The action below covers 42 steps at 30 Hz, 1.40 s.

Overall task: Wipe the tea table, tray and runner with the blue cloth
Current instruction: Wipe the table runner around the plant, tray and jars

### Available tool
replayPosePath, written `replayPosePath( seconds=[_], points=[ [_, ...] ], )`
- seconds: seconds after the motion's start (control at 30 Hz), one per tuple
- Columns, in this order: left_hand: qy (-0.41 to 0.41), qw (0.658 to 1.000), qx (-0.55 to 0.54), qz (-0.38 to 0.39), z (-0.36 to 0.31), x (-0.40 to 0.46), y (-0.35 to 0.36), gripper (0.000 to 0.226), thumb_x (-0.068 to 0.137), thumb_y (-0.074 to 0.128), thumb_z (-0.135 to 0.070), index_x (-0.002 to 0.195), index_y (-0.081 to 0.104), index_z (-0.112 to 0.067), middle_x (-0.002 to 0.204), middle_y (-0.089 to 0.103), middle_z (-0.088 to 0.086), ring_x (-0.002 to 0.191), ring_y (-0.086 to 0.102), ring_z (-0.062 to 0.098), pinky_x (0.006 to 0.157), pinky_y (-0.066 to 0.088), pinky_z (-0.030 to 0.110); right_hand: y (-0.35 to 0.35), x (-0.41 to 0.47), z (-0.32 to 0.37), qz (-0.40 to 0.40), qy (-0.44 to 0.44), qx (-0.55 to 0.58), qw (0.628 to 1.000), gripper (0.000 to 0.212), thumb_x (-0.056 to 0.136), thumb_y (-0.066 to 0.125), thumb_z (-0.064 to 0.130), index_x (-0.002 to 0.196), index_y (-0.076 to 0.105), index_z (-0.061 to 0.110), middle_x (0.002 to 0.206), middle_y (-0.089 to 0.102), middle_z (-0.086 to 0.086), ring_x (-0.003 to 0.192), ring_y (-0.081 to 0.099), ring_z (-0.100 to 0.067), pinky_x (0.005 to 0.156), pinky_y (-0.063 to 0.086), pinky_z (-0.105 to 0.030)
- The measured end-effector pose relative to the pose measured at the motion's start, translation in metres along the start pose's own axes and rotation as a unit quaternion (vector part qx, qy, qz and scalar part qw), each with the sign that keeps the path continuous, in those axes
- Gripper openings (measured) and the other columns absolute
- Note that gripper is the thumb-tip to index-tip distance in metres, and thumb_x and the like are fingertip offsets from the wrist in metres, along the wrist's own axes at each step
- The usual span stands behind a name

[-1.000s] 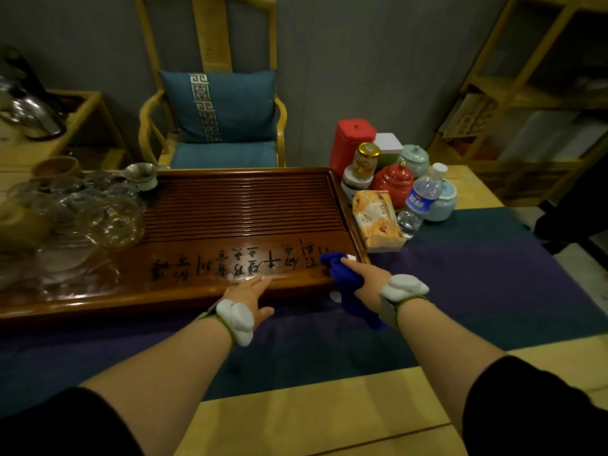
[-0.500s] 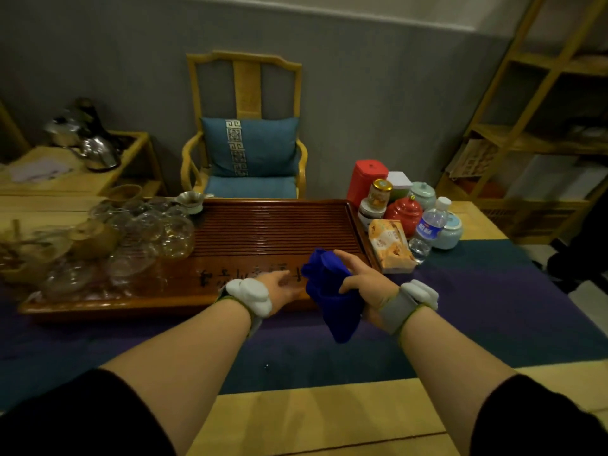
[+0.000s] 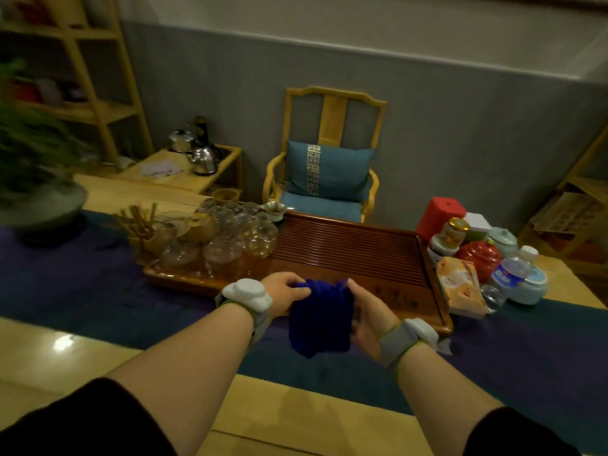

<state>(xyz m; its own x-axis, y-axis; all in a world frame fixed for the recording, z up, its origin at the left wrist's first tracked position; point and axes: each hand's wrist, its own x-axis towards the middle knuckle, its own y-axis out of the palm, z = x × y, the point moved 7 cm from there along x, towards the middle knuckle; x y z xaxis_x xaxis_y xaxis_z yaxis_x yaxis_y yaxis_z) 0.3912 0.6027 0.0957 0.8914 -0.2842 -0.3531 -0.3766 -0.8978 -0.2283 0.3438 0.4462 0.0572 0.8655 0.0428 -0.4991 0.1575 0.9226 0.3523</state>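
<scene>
Left hand [image 3: 285, 292] risen off tray [image 3: 345, 248], now gripping blue cloth [image 3: 320, 319] with right hand [image 3: 368, 319]

Dim, warm indoor light – one pale glare patch on the table [image 3: 62, 342] at lower left; soft motion blur throughout, worst on the plant [image 3: 29, 149]; wide-angle bending at edges

Carved tray [image 3: 345, 245] characters, perhaps illegible.
</scene>
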Motion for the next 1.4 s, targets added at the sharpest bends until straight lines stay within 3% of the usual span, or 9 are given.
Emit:
replayPosePath(
  seconds=[0.13,0.23,0.43,0.6,0.8,1.0,1.13,1.23,1.4],
  points=[
    [0.026,0.995,0.071,-0.058,0.011,-0.014,-0.037,0.003,0.092,0.057,-0.019,0.093,0.058,-0.021,0.087,0.061,0.004,0.077,0.060,0.017,0.059,0.050,0.027,0.040,0.016,-0.009,0.049,-0.038,-0.145,0.987,0.083,0.064,0.077,0.043,0.136,0.034,0.042,0.141,0.040,-0.004,0.113,0.054,-0.027,0.075,0.055,-0.036],
    [0.034,0.989,0.107,-0.092,0.019,-0.030,-0.066,0.008,0.093,0.054,-0.027,0.088,0.057,-0.033,0.096,0.064,-0.002,0.088,0.062,0.014,0.071,0.053,0.029,0.081,0.022,-0.008,0.122,-0.092,-0.331,0.931,0.076,0.067,0.080,0.038,0.131,0.040,0.041,0.134,0.043,0.002,0.118,0.050,-0.020,0.095,0.049,-0.037],
    [0.020,0.974,0.136,-0.181,0.039,-0.072,-0.123,0.013,0.092,0.052,-0.035,0.083,0.054,-0.043,0.096,0.058,-0.013,0.090,0.057,0.010,0.072,0.048,0.026,0.150,0.031,-0.037,0.222,-0.074,-0.448,0.863,0.043,0.073,0.079,0.034,0.110,0.065,0.015,0.112,0.066,-0.006,0.102,0.063,-0.025,0.092,0.049,-0.048],
    [-0.012,0.950,0.086,-0.299,0.082,-0.116,-0.185,0.009,0.091,0.057,-0.032,0.094,0.055,-0.040,0.101,0.058,-0.008,0.096,0.058,0.014,0.081,0.054,0.035,0.211,0.034,-0.080,0.255,-0.008,-0.370,0.893,0.048,0.068,0.083,0.023,0.110,0.059,0.020,0.109,0.067,-0.008,0.101,0.064,-0.032,0.095,0.046,-0.055],
    [-0.040,0.930,0.063,-0.361,0.138,-0.157,-0.280,0.026,0.090,0.060,-0.032,0.114,0.056,-0.024,0.104,0.058,-0.008,0.101,0.057,0.015,0.081,0.044,0.026,0.297,0.045,-0.104,0.246,-0.038,-0.394,0.885,0.037,0.073,0.078,0.034,0.103,0.058,0.023,0.106,0.067,-0.007,0.096,0.064,-0.029,0.094,0.048,-0.051],
    [-0.066,0.932,0.072,-0.350,0.186,-0.182,-0.385,0.041,0.090,0.059,-0.030,0.128,0.051,-0.018,0.126,0.055,0.001,0.110,0.055,0.018,0.085,0.043,0.026,0.382,0.075,-0.120,0.188,-0.073,-0.384,0.901,0.035,0.072,0.078,0.039,0.098,0.060,0.026,0.101,0.067,-0.004,0.090,0.064,-0.026,0.091,0.050,-0.048],
    [-0.063,0.931,0.075,-0.352,0.208,-0.190,-0.444,0.043,0.089,0.060,-0.033,0.129,0.051,-0.022,0.127,0.055,-0.003,0.098,0.052,0.010,0.079,0.040,0.024,0.419,0.094,-0.134,0.148,-0.073,-0.350,0.922,0.083,0.070,0.078,0.047,0.138,0.043,0.015,0.131,0.055,-0.006,0.113,0.056,-0.032,0.098,0.045,-0.046],
    [-0.082,0.934,0.079,-0.338,0.236,-0.185,-0.492,0.045,0.088,0.061,-0.037,0.130,0.050,-0.024,0.128,0.054,-0.006,0.099,0.052,0.011,0.081,0.040,0.024,0.447,0.118,-0.152,0.110,-0.058,-0.339,0.932,0.090,0.071,0.076,0.048,0.143,0.035,0.012,0.137,0.048,-0.007,0.116,0.053,-0.033,0.093,0.046,-0.040],
    [-0.107,0.935,0.090,-0.326,0.265,-0.170,-0.534,0.047,0.087,0.060,-0.040,0.130,0.050,-0.026,0.128,0.054,-0.007,0.108,0.054,0.015,0.089,0.043,0.028,0.465,0.146,-0.164,0.077,-0.030,-0.346,0.934,0.083,0.071,0.076,0.049,0.136,0.040,0.013,0.107,0.053,-0.002,0.081,0.056,-0.021,0.082,0.047,-0.039]
  ],
)
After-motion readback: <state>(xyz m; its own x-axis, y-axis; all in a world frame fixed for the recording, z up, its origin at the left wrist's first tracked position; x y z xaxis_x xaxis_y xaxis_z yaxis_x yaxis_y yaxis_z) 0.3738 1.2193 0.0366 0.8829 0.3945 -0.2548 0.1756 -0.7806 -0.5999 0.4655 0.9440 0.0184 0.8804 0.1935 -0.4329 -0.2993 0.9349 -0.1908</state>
